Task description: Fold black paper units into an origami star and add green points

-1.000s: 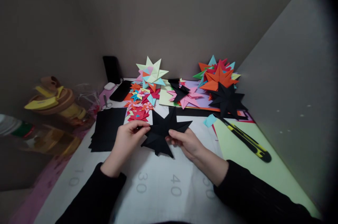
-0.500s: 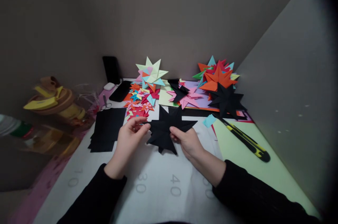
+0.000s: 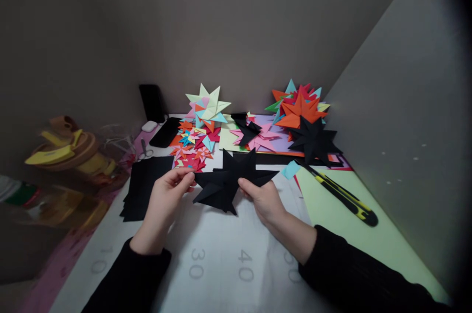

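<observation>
White paper printed with ruler numbers (image 3: 221, 259) covers the near part of the worktop, and above it both hands hold a black folded paper star (image 3: 226, 182) clear of the surface. The left hand (image 3: 165, 200) pinches a point on the star's left side between thumb and fingertips; the right hand (image 3: 263, 200) grips its right side, thumb on top. The star looks fully formed, with many sharp points, so the folding seems close to finished, with perhaps only tucking or shaping left. Toward the left edge lies a stack of black paper squares (image 3: 145, 185), unfolded, which suggests more pieces could yet be made. Toward the right edge, a yellow-and-black utility knife (image 3: 341, 195) rests on a pale green sheet (image 3: 365, 244). Along the far edge sit finished stars: a heap of small multicoloured ones (image 3: 193, 143), a pale green star (image 3: 208, 101), pink stars (image 3: 260, 138), another black star (image 3: 313, 140) and an orange star (image 3: 300, 111).
</observation>
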A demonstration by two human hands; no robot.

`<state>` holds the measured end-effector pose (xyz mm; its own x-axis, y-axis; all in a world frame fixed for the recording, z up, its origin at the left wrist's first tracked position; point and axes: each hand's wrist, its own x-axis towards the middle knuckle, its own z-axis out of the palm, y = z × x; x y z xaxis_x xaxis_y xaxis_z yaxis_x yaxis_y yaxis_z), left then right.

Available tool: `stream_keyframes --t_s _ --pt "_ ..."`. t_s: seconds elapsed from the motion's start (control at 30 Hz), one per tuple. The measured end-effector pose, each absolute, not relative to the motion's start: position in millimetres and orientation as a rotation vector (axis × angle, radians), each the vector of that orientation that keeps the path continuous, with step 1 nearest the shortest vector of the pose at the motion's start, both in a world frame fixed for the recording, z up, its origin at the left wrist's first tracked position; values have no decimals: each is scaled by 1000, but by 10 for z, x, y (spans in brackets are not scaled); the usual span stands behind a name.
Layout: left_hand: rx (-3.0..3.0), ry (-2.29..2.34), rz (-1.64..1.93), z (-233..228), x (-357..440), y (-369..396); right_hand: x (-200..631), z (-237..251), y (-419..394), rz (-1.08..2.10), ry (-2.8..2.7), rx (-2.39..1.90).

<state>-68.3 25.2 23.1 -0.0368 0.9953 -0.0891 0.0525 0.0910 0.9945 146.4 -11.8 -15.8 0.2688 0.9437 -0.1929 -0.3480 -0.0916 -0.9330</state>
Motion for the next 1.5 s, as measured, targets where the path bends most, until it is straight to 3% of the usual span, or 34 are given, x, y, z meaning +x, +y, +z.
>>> stream_keyframes --t_s 0.47,1.13,1.5 --pt "1265 1296 1050 246 -702 258 1506 -93 -174 819 -1035 -1298" --pt "1749 1293 1149 301 -671 165 1500 -78 -185 808 -1081 -1289" --pt "1249 1173 1067 181 -650 175 1505 -88 -183 772 -1095 -1312"
